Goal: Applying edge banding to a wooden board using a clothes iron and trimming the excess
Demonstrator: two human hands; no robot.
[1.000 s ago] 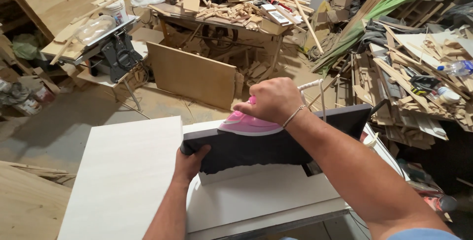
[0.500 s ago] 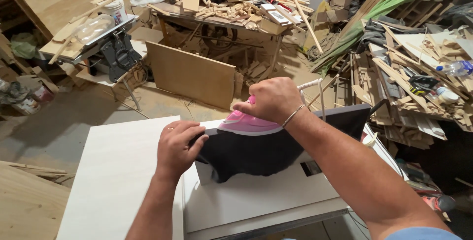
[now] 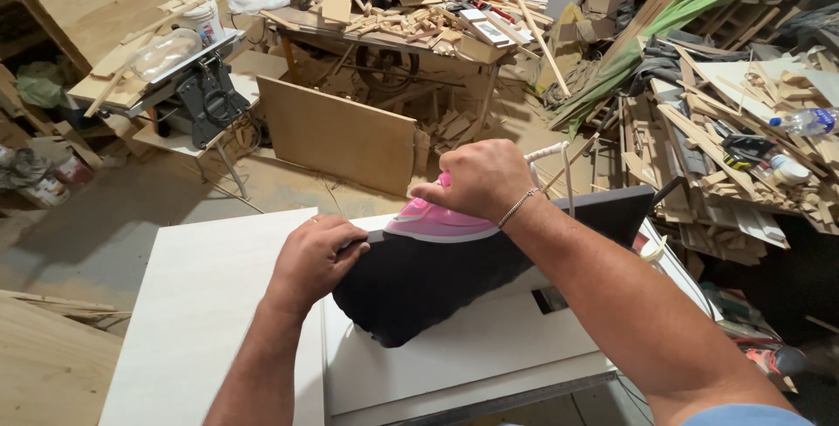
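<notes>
Pink clothes iron (image 3: 437,221) sat on the upper edge of a dark panel (image 3: 437,282), which stood tilted on a white board (image 3: 472,347) directly in front of the person. Right hand (image 3: 476,180) was closed over the iron's handle, fingers curled around it, pressing the sole down along the panel's top edge. A thin bracelet (image 3: 517,207) circled that wrist. Left hand (image 3: 316,256) rested at the panel's left end, fingers bent and clamped on its upper corner, with a ring showing on 1 finger. A white cord (image 3: 559,159) looped up just behind the right hand. Beside the white board, to the left, lay a second pale sheet (image 3: 201,321), touching or nearly touching it.

Beyond the boards, a plywood sheet (image 3: 336,133) leaned against a cluttered workbench (image 3: 393,20) heaped with wood offcuts. A table saw (image 3: 188,85) stood further left with a white bucket (image 3: 203,17) behind it. To the right, stacked wood scraps (image 3: 743,129) held a plastic bottle (image 3: 804,120).
</notes>
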